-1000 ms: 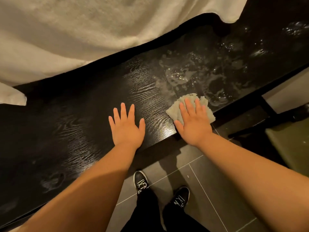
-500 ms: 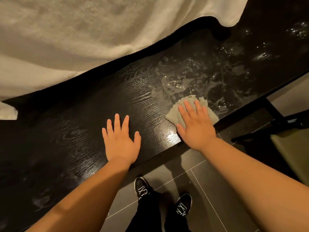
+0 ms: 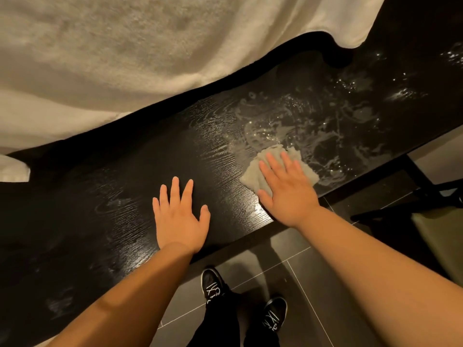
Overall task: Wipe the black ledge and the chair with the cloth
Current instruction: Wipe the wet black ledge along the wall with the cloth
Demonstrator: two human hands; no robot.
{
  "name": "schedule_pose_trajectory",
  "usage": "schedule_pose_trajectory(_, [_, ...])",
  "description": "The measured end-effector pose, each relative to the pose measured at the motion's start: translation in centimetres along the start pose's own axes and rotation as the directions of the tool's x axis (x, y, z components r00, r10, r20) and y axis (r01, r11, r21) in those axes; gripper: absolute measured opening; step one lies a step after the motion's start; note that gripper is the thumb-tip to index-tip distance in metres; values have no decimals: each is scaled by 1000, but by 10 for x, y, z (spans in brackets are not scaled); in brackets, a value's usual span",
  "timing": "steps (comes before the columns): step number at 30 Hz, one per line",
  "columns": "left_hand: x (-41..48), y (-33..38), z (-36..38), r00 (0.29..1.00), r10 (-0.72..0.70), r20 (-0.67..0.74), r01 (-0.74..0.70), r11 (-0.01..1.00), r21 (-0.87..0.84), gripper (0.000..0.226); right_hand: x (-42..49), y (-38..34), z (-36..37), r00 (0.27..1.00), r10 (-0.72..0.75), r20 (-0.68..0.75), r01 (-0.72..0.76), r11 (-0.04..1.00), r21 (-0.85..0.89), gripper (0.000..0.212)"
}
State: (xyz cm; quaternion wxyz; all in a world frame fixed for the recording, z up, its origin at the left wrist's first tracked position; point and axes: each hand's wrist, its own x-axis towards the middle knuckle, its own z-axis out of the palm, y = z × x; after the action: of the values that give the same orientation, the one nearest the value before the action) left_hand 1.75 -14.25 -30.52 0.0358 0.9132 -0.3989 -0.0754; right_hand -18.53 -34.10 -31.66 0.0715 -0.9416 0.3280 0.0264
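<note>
A bedroom or hotel-type room is suggested, though the kind cannot be fixed for certain. Thick white fabric (image 3: 125, 58), like bedding or towelling, is draped along the far edge of a long black ledge (image 3: 107, 194) of grained wood. Dark grey floor tiles (image 3: 315, 286) are laid below, and a dark-framed chair (image 3: 443, 236) with an olive seat is set at the right.

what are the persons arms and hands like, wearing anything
Nothing worn: the left hand and right hand are bare, with no gloves, rings or watch showing. The left forearm and right forearm are uncovered up to the frame edge: no sleeves visible.
</note>
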Motion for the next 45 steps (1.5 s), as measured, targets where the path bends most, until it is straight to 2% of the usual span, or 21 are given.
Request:
schedule_pose_trajectory(2, [0, 1, -1, 1000, -8, -1, 8, 1000, -15, 74, 5, -19, -1, 990, 138, -9, -138, 990, 17, 74])
schedule_pose_trajectory(4, [1, 1, -3, 1000, -11, 4, 11, 1000, -22, 73, 2, -46, 2, 990, 139, 1, -139, 989, 42, 75])
schedule_pose_trajectory(6, [2, 1, -4, 1000, -19, 12, 20, 999, -27, 74, -7, -58, 7, 999, -40, 17, 39, 998, 44, 73])
schedule_pose_trajectory(8, [3, 1, -4, 1000, -28, 12, 28, 999, -24, 76, -10, -44, 7, 969, -248, 14, 247, 968, 50, 72])
schedule_pose_trajectory(10, [3, 0, -3, 999, -33, 17, 33, 999, -23, 77, -2, -17, 5, 943, -333, 18, 333, 942, 39, 72])
schedule_pose_trajectory(12, [3, 0, -3, 999, -33, 24, 33, 999, -19, 78, 13, 10, -1, 969, -246, 24, 246, 969, 8, 75])
schedule_pose_trajectory(14, [4, 1, -4, 999, -30, 26, 30, 999, -19, 78, 26, 25, -10, 997, -56, 55, 57, 998, -24, 78])
schedule_pose_trajectory(16, [4, 1, -5, 999, -29, 26, 30, 999, -25, 77, 31, 13, -13, 990, 129, 63, -128, 992, -16, 79])
schedule_pose_trajectory(18, [4, 2, -5, 999, -27, 36, 28, 1000, -14, 77, 23, -17, -12, 977, 202, 69, -203, 979, 13, 77])
schedule_pose_trajectory(21, [4, 2, -4, 999, -33, 31, 33, 999, -5, 77, -1, -56, -3, 996, -51, 73, 48, 998, 36, 75])
schedule_pose_trajectory(23, [5, 1, -5, 999, -36, 30, 36, 999, 1, 77, -7, -49, -1, 963, -251, 95, 247, 968, 46, 74])
schedule_pose_trajectory(25, [5, 1, -4, 999, -39, 30, 38, 999, 6, 77, 1, -23, -1, 925, -367, 102, 364, 930, 53, 74])
schedule_pose_trajectory(27, [4, 1, -5, 999, -35, 32, 35, 999, 1, 77, 14, 6, -5, 945, -315, 88, 315, 949, 22, 75])
schedule_pose_trajectory(29, [4, 1, -4, 999, -32, 36, 32, 999, -10, 76, 26, 22, -12, 983, -141, 117, 143, 990, -11, 79])
schedule_pose_trajectory(31, [4, 0, -3, 999, -35, 34, 36, 999, -20, 76, 30, 12, -12, 993, 24, 116, -23, 1000, -10, 79])
schedule_pose_trajectory(33, [4, 1, -4, 999, -32, 32, 33, 999, -11, 77, 26, -15, -11, 988, 117, 101, -119, 993, 16, 79])
schedule_pose_trajectory(35, [5, 1, -4, 999, -33, 33, 33, 999, 0, 77, 17, -42, -8, 993, 72, 91, -75, 997, 24, 79])
schedule_pose_trajectory(37, [5, 1, -5, 999, -31, 34, 31, 999, 13, 77, 4, -56, -3, 992, -83, 98, 82, 997, 14, 78])
schedule_pose_trajectory(41, [5, 1, -4, 999, -28, 32, 28, 1000, 5, 78, 11, -23, -2, 905, -392, 166, 391, 920, 39, 77])
schedule_pose_trajectory(43, [5, 0, -3, 999, -27, 31, 27, 1000, -8, 78, 34, 5, -7, 922, -350, 165, 353, 936, 14, 80])
schedule_pose_trajectory(45, [5, 0, -3, 999, -26, 39, 27, 1000, -12, 78, 55, 21, -16, 965, -180, 189, 188, 982, -28, 84])
